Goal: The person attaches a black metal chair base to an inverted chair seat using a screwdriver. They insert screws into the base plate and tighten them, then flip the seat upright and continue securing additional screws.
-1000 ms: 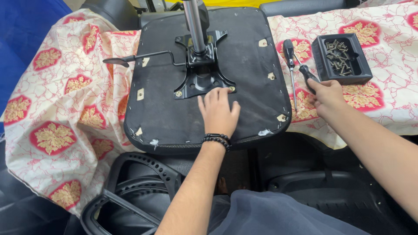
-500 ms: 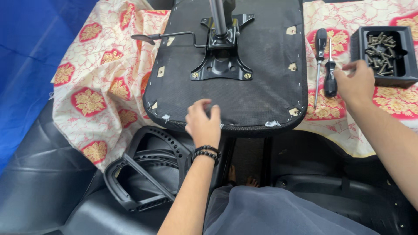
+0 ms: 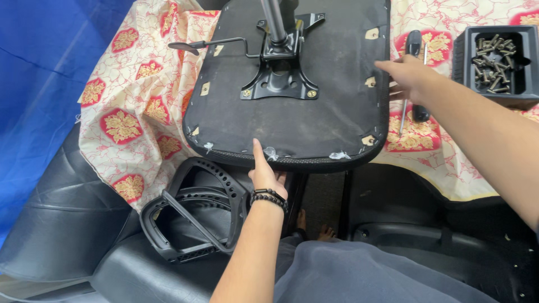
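Note:
A black chair seat [image 3: 314, 120] lies upside down on a table, with a metal mechanism plate [image 3: 279, 84], a post [image 3: 273, 19] and a lever [image 3: 208, 44] on it. My left hand [image 3: 265, 171] grips the seat's near edge, thumb on top and fingers underneath. My right hand [image 3: 407, 76] holds the seat's right edge, its index finger laid on the surface. Just beyond that hand, a black-handled screwdriver [image 3: 414, 42] and a thin one [image 3: 403, 115] lie on the cloth.
A black tray [image 3: 525, 84] with several screws stands at the far right. A floral cloth [image 3: 135, 112] covers the table. A black plastic armrest frame [image 3: 191, 219] leans below the seat. A blue sheet [image 3: 50, 84] hangs at left, and black chair parts [image 3: 426, 235] lie below.
My left hand slid from the seat's middle down to its near edge. My right hand left the screwdriver and came to the seat's right edge. The view shifted left and down.

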